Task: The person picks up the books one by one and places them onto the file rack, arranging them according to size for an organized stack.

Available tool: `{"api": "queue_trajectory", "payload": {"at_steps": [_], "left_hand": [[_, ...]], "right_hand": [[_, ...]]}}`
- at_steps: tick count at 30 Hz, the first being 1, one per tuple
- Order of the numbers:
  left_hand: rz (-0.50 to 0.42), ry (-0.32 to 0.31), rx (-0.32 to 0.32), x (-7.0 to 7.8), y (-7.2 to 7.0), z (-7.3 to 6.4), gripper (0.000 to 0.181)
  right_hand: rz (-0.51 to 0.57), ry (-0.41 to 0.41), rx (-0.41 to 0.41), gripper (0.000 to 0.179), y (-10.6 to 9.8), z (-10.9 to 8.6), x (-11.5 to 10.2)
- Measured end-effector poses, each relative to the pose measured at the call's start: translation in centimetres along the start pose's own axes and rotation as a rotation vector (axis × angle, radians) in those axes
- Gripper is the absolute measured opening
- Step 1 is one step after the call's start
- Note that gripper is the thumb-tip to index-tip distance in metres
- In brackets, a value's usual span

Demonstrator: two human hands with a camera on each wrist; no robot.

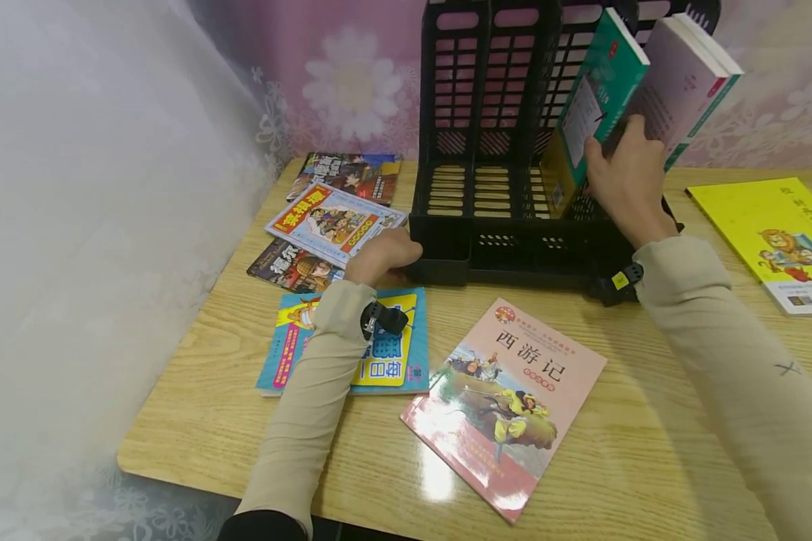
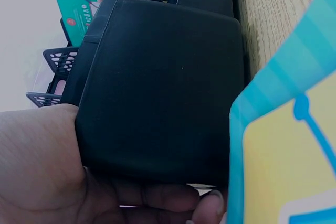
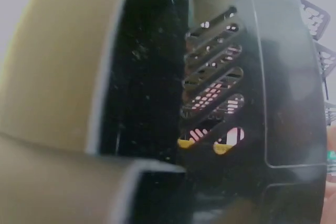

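A black book rack (image 1: 527,255) with slotted dividers stands at the back of the table. My left hand (image 1: 385,252) grips its front left corner; in the left wrist view, the fingers (image 2: 163,198) curl under that corner. In the rack's right part, a teal book (image 1: 598,94) stands tilted. My right hand (image 1: 629,176) pinches it near the spine, thumb over its cover, the other fingers partly hidden on the far side. Right behind those fingers leans a lilac book (image 1: 679,83). The right wrist view mostly holds the rack's slotted wall (image 3: 294,103) and a sleeve.
Left of the rack lie several overlapping comic books (image 1: 334,222). A blue book (image 1: 415,361) is partly under my left forearm. A pink book (image 1: 507,406) lies at the front middle, a yellow book (image 1: 771,225) at the right. A patterned curtain (image 1: 351,75) hangs behind.
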State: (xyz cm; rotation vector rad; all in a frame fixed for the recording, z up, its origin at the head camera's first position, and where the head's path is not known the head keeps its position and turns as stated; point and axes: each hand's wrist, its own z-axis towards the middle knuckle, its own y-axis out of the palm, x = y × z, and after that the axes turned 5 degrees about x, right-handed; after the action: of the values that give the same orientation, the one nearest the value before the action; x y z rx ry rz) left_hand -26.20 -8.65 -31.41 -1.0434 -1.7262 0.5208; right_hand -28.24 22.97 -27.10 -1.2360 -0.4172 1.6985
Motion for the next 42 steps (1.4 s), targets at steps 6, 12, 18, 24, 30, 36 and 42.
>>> {"api": "queue_trajectory", "payload": {"at_steps": [6, 12, 18, 24, 30, 36, 42], "left_hand": [[0.007, -0.002, -0.011, -0.3, 0.0, 0.2, 0.027], [0.016, -0.004, -0.011, -0.3, -0.1, 0.2, 0.022], [0.003, 0.0, -0.008, -0.2, 0.1, 0.2, 0.027], [0.0, -0.011, -0.014, -0.4, 0.0, 0.0, 0.024], [0.006, -0.012, -0.007, -0.5, -0.1, -0.1, 0.024], [0.006, 0.011, -0.032, 0.0, -0.2, 0.1, 0.019], [0.006, 0.005, -0.034, 0.1, -0.2, 0.1, 0.021]], "right_hand": [[0.116, -0.047, 0.017, 0.051, 0.0, -1.2, 0.6], [0.244, -0.064, 0.02, 0.042, -0.3, -2.5, 1.3], [0.32, -0.154, 0.107, 0.027, -0.4, -4.8, 2.1], [0.316, -0.287, 0.286, 0.022, -0.4, -6.0, 2.9], [0.332, -0.251, 0.409, 0.024, -2.1, -5.3, 4.0], [0.268, -0.14, 0.491, 0.024, -4.4, -4.3, 6.8], [-0.03, 0.08, 0.338, 0.033, -5.9, -4.3, 10.7]]}}
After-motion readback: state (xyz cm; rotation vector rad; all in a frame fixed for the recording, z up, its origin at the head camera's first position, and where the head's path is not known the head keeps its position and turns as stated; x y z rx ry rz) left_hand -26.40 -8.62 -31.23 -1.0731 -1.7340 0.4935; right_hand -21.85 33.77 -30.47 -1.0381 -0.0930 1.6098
